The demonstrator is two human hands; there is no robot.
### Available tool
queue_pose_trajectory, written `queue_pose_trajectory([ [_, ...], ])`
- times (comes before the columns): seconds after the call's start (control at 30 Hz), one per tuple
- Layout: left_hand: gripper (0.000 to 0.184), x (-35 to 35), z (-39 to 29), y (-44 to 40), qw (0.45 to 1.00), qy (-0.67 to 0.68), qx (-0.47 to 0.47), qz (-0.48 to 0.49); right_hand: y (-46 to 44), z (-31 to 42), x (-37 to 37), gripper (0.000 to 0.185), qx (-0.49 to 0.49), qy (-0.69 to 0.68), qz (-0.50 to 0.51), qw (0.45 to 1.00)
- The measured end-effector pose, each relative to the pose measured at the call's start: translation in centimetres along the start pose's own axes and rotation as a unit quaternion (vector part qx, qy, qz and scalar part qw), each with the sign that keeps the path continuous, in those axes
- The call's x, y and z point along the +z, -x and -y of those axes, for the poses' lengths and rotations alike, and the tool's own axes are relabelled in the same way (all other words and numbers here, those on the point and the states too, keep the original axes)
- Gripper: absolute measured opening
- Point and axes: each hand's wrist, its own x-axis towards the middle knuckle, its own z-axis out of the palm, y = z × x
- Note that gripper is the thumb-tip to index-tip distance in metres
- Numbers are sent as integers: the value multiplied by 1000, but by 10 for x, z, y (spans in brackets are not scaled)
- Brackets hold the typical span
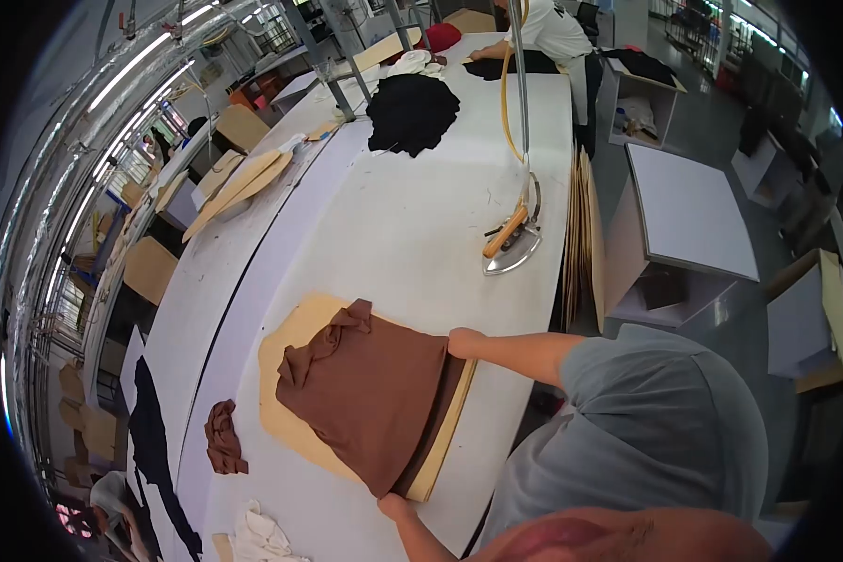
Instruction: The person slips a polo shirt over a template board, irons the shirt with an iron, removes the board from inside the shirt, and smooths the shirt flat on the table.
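Observation:
A brown knit garment (375, 389) lies spread over tan, rounded boards (286, 361), its far end bunched and folded over. My right hand (464, 344) is closed on the hem's upper corner. At the lower corner, my left hand (393, 507) pinches the same hem. Between the two hands the hem runs fairly straight, with a darker brown layer showing beneath it near the boards' edge. Fingertips of both hands are mostly hidden. Beyond my right hand, a steam iron (513, 242) with a wooden handle rests on the white table (412, 234).
A small crumpled brown piece (223, 438) and white cloth (260, 539) lie on the table, with black fabric (412, 112) farther up. A pole and yellow hose (507, 103) stand by the iron. Upright boards (581, 244) line the table side. Another person (548, 28) works at the far end.

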Motion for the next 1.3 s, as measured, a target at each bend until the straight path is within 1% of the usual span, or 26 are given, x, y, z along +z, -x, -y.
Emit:
queue_pose_trajectory([
  [0.1,40,-4,13,14,958,265,-98,40,-9,-48,21,32,-117,-38,13,992],
  [0.17,39,14,-17,88,970,230,-73,-34,70,-41,-24,26,-18,-66,140,988],
  [0.2,38,20,-1,108,982,175,-68,-30,90,-57,-24,25,-25,-61,121,990],
  [0.27,38,45,19,169,964,239,-92,-65,118,-111,-22,21,-24,-5,102,995],
  [0.33,38,70,17,233,982,135,-107,-83,140,-179,1,18,-45,58,45,996],
  [0.37,43,91,59,243,985,136,-88,-63,161,-196,-11,16,-47,65,76,994],
  [0.4,45,115,99,258,955,216,-180,-99,166,-228,0,17,-61,107,66,990],
  [0.43,48,122,84,276,908,293,-265,-139,171,-247,4,18,-64,68,71,993],
  [0.53,46,125,63,297,926,222,-219,-213,164,-256,9,19,-86,40,91,991],
  [0.57,46,129,56,298,938,182,-193,-224,162,-252,4,20,-35,32,118,992],
  [0.63,46,125,45,293,957,91,-139,-239,153,-230,-6,25,-1,27,147,989],
  [0.7,49,125,31,275,967,1,-81,-243,140,-199,-23,37,-238,114,-59,963],
  [0.77,54,124,17,255,967,-94,-24,-236,131,-168,-34,51,-439,183,-265,839],
  [0.8,55,125,12,240,947,-224,102,-207,120,-134,-43,70,-483,139,-221,836],
  [0.83,57,127,4,220,894,-348,222,-173,109,-97,-57,55,-519,119,-205,821],
  [0.9,54,98,-85,173,927,-222,258,-158,68,-19,-74,40,-570,150,-232,774],
  [0.93,55,79,-113,142,934,-182,257,-169,43,36,-90,30,-615,123,-315,713],
  [0.97,51,55,-147,108,824,-317,359,-303,35,94,-123,33,-601,160,-326,712],
  [1.0,50,14,-180,67,775,-344,408,-340,29,152,-163,39,-621,143,-364,679],
  [1.03,48,-23,-227,45,789,-296,404,-355,17,200,-201,44,-585,188,-406,676],
  [1.07,54,-56,-282,41,877,-9,366,-313,-2,239,-232,45,-574,104,-445,680],
  [1.1,58,-82,-294,5,850,-34,396,-345,-27,275,-258,46,-563,-104,-434,696],
  [1.17,58,-122,-351,3,917,22,266,-296,-40,312,-306,39,-404,-360,-281,793],
  [1.2,52,-138,-367,-13,915,85,268,-289,-20,321,-310,39,-401,-354,-279,798],
  [1.27,46,-150,-378,-4,923,362,122,-40,6,336,-299,33,-248,-360,101,894],
  [1.3,46,-151,-366,-16,925,362,104,-42,-8,333,-286,33,-235,-355,112,898],
])
